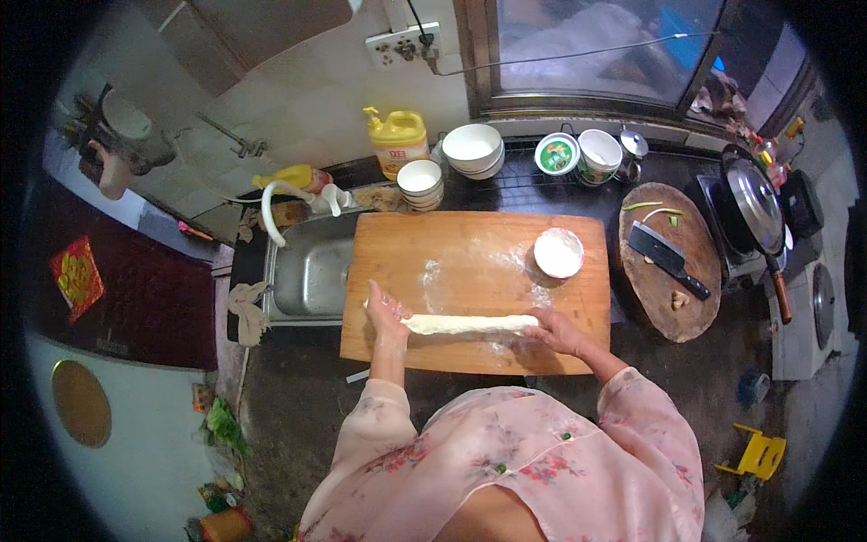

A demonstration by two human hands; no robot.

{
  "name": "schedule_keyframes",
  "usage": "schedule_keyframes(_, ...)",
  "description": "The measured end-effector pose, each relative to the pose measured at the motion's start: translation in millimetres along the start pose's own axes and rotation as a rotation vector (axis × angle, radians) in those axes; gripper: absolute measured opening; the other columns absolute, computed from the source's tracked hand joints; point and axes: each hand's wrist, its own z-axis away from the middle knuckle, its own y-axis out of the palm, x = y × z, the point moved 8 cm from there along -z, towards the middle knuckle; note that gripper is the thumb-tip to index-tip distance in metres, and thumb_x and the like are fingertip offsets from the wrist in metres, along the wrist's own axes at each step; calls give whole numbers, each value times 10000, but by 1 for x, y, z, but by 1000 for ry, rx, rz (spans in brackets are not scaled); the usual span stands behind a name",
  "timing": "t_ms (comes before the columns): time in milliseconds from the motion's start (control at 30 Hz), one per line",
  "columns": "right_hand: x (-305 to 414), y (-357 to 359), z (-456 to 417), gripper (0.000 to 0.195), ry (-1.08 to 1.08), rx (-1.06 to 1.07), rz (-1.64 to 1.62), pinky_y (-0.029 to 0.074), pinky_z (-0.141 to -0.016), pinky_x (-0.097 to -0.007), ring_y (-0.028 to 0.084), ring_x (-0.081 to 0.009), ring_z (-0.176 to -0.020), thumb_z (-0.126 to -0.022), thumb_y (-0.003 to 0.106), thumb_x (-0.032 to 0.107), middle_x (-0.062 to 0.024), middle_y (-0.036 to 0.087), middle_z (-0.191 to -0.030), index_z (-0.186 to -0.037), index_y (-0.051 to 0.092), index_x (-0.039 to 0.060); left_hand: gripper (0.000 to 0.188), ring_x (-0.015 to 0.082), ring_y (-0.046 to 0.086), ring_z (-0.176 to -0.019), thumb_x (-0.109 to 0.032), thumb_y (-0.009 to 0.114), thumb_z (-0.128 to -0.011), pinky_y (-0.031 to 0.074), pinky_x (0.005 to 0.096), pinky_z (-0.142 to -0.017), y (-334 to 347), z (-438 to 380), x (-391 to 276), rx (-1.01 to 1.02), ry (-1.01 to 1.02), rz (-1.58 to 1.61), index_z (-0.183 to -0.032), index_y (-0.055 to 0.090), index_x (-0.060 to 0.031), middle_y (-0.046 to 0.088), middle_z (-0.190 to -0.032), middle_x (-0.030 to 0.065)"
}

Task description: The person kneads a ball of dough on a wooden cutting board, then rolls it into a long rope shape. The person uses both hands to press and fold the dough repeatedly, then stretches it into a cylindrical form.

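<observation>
A long pale roll of dough (467, 324) stretches between my two hands over a wooden board (474, 362). My left hand (386, 315) grips its left end with the thumb pointing up, and a bit of dough shows beyond the hand. Around the right end close the fingers of my right hand (557, 332). Whether the middle of the roll touches the board cannot be told. Loose flour (430, 271) is smeared across the wood. At the board's back right stands a small bowl (557, 276) holding white flour.
Left of the board is a steel sink (305, 315) with a white faucet (269, 210). A cleaver (657, 247) lies on a round chopping block (698, 311) to the right. Behind stand stacked bowls (484, 166) and a yellow detergent jug (399, 146). A lidded pan (755, 203) sits far right.
</observation>
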Motion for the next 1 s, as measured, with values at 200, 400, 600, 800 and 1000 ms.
schedule_keyframes(200, 2, -25, 18, 442, 315, -101, 143, 475, -819, -479, 617, -433, -919, -973, 516, 420, -258, 657, -967, -1112, 598, 8, 528, 187, 382, -442, -538, 551, -945, 359, 330, -469, -4, -32, 12, 128, 0, -114, -605, 367, -179, 350, -513, 0)
schedule_keyframes(400, -40, -40, 12, 311, 323, -276, 348, 469, -820, -466, 601, -418, -892, -908, 634, 279, -216, 617, -912, -1077, 605, 19, 367, 293, 632, -635, -382, 722, -800, 491, 400, -651, -6, -81, 45, 260, 508, -1534, -944, 688, -46, 685, -684, 107)
schedule_keyframes(600, -23, -79, -3, 209, 33, -491, 358, 497, -787, -438, 599, -373, -913, -834, 680, 93, -183, 584, -1008, -1026, 616, 41, 220, 304, 659, -832, -213, 716, -822, 515, 383, -748, -15, -71, 23, 19, 601, -1397, -933, 680, -27, 680, -901, 146)
schedule_keyframes(800, -47, -85, -90, 226, 126, -144, 737, 520, -785, -455, 633, -368, -919, -785, 677, 80, -175, 611, -1014, -1007, 638, 68, 146, 288, 648, -871, -114, 633, -879, 510, 374, -781, 5, -14, 15, 46, 779, -1303, -984, 667, -19, 638, -968, 139)
schedule_keyframes(1000, -78, -104, -115, 309, 233, -209, 161, 546, -706, -368, 693, -259, -813, -822, 603, 58, -195, 696, -914, -1126, 658, 58, 153, 306, 640, -890, -74, 579, -907, 506, 365, -806, -47, -10, 9, -5, 670, -950, -1029, 655, -24, 644, -987, 155)
